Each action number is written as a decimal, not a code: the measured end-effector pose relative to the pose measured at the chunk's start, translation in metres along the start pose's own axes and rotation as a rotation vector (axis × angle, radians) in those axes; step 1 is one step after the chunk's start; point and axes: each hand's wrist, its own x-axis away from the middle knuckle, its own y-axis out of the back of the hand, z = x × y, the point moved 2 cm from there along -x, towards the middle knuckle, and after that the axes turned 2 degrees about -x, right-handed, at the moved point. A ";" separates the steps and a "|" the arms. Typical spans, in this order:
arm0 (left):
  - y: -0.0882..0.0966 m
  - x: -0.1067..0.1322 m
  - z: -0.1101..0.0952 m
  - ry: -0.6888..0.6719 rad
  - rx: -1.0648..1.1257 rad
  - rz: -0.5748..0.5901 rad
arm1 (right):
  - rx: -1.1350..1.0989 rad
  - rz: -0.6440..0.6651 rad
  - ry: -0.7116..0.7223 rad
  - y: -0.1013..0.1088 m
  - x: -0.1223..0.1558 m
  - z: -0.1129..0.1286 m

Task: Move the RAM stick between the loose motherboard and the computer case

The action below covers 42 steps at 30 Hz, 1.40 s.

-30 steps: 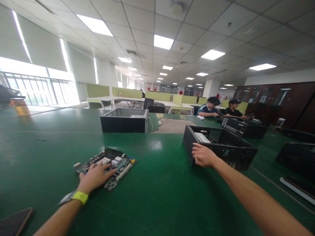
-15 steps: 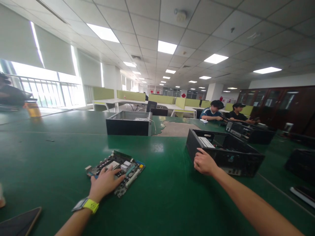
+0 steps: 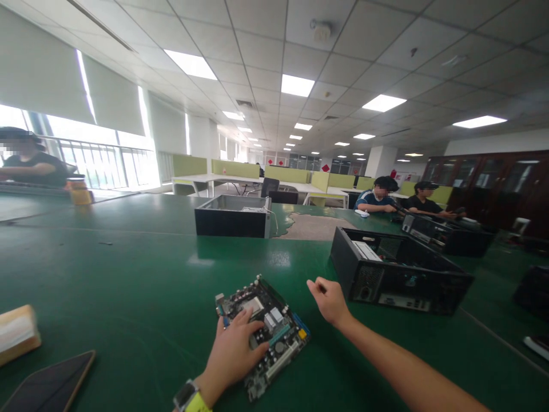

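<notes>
A motherboard (image 3: 274, 332) lies flat on the green table (image 3: 137, 286) in front of me. My left hand (image 3: 234, 355), with a yellow-strapped watch on the wrist, rests on its near left part, fingers spread over the board. My right hand (image 3: 328, 300) hovers just right of the board, loosely curled with one finger pointing left, holding nothing. An open black computer case (image 3: 398, 269) lies on its side to the right of that hand, no longer touched.
A second open case (image 3: 234, 216) stands further back at centre. More cases (image 3: 446, 234) sit at the right where two people are seated. Another person sits far left beside a yellow jar (image 3: 79, 191). A phone (image 3: 51, 386) and a tan block (image 3: 17, 332) lie near left.
My left hand has slid the motherboard to the right and nearer to me. My right hand has let go of the black case and moved left toward the board.
</notes>
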 end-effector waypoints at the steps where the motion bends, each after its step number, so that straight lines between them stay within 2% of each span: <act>1: -0.001 0.005 -0.007 -0.018 0.015 0.019 | -0.108 -0.059 -0.061 -0.006 0.004 0.005; 3: -0.001 0.012 -0.018 -0.050 0.040 0.052 | -0.291 -0.116 -0.154 -0.018 0.013 0.014; 5: -0.001 0.016 -0.026 -0.073 0.058 0.070 | -0.431 -0.113 -0.217 -0.028 0.023 0.020; 8: -0.001 0.017 -0.029 -0.085 0.071 0.088 | -0.636 -0.158 -0.316 -0.033 0.036 0.024; 13: 0.000 0.013 -0.025 -0.076 0.125 0.077 | -1.012 -0.344 -0.455 -0.011 0.051 0.027; 17: 0.003 0.007 -0.024 -0.093 0.267 -0.011 | -1.202 -0.442 -0.524 0.011 0.061 0.023; 21: 0.010 0.001 -0.016 -0.059 0.329 -0.255 | -1.274 -0.467 -0.553 0.022 0.069 0.014; 23: 0.012 -0.001 -0.006 -0.005 0.342 -0.381 | -1.277 -0.451 -0.548 0.022 0.071 0.010; 25: 0.014 -0.003 0.007 0.077 0.394 -0.449 | -1.267 -0.432 -0.523 0.022 0.072 0.008; 31: 0.011 -0.005 0.039 0.375 0.662 -0.473 | -1.257 -0.364 -0.483 0.019 0.072 0.001; 33: 0.009 -0.005 0.042 0.454 0.859 -0.484 | -1.276 -0.375 -0.494 0.020 0.072 -0.002; 35: 0.008 -0.004 0.042 0.518 1.100 -0.446 | -1.287 -0.385 -0.502 0.022 0.072 -0.005; 38: 0.008 -0.004 0.039 0.532 1.392 -0.373 | -1.263 -0.360 -0.469 0.027 0.072 -0.008; 42: 0.009 -0.004 0.036 0.513 1.618 -0.295 | -1.268 -0.349 -0.450 0.031 0.072 -0.012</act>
